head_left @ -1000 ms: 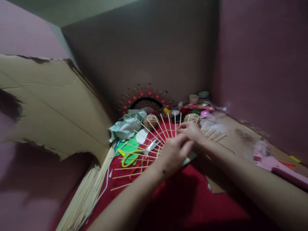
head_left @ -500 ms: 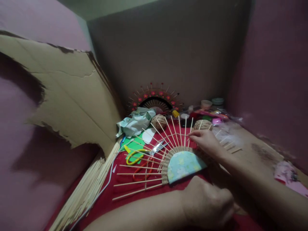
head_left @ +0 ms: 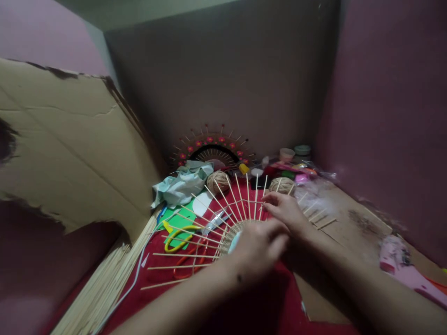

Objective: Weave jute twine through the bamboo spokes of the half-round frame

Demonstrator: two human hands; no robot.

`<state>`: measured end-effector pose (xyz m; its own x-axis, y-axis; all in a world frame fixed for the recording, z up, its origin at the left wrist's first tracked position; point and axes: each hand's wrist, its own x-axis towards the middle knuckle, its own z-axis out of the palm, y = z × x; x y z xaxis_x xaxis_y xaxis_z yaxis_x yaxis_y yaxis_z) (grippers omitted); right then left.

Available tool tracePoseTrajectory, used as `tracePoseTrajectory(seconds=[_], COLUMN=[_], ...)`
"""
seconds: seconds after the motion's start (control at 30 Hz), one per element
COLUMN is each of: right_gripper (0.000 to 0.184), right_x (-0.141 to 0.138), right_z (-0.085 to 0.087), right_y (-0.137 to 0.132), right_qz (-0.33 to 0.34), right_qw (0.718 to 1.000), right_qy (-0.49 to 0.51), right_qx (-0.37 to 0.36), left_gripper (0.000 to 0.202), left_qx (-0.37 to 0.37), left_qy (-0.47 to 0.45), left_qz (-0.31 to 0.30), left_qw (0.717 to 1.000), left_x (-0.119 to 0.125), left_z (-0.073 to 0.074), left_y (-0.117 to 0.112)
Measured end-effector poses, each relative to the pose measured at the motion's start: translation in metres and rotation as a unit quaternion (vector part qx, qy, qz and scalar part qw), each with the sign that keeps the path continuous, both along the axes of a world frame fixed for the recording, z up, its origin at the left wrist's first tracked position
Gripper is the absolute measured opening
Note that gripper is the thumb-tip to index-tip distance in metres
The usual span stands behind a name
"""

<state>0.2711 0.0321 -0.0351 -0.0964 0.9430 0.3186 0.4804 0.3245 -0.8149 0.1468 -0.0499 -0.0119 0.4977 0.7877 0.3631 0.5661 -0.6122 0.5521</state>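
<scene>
A half-round fan frame (head_left: pixel 226 242) of thin wooden sticks spreads over the red cloth; a tan woven band edges its pale blue fabric centre. A thin strand of twine (head_left: pixel 240 201) crosses the sticks and runs to my right hand (head_left: pixel 284 210), whose fingertips are pinched on it beside a stick at the fan's upper right. My left hand (head_left: pixel 260 246) is closed in front of the fan's centre and hides most of the blue fabric. Whatever its fingers hold cannot be made out. Yellow-and-red-handled scissors (head_left: pixel 214 223) lie partly beneath the sticks at left.
Two balls of twine (head_left: pixel 218 182) lie behind the fan. A bundle of sticks (head_left: pixel 94 288) lies at left, below torn cardboard (head_left: pixel 70 139). A flower-trimmed fan (head_left: pixel 213 145) leans on the back wall. A pink glue gun (head_left: pixel 401 265) rests at right.
My left hand has risen from below the fan to over its centre, covering the blue fabric. My right hand stays pinched near the same sticks. The view has shifted to the right.
</scene>
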Motion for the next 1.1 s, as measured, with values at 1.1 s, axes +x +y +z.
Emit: tracePoseTrajectory(seconds=[1.1], right_gripper=[0.020], right_x=[-0.003], right_z=[0.006], right_y=[-0.004], right_qz=[-0.049], right_qw=[0.996], right_qy=[-0.071], right_qx=[0.009], left_gripper=[0.022], left_qx=[0.032], left_qy=[0.269], left_qz=[0.172], left_qw=[0.947], left_x=[-0.035], left_z=[0.037], left_y=[0.115])
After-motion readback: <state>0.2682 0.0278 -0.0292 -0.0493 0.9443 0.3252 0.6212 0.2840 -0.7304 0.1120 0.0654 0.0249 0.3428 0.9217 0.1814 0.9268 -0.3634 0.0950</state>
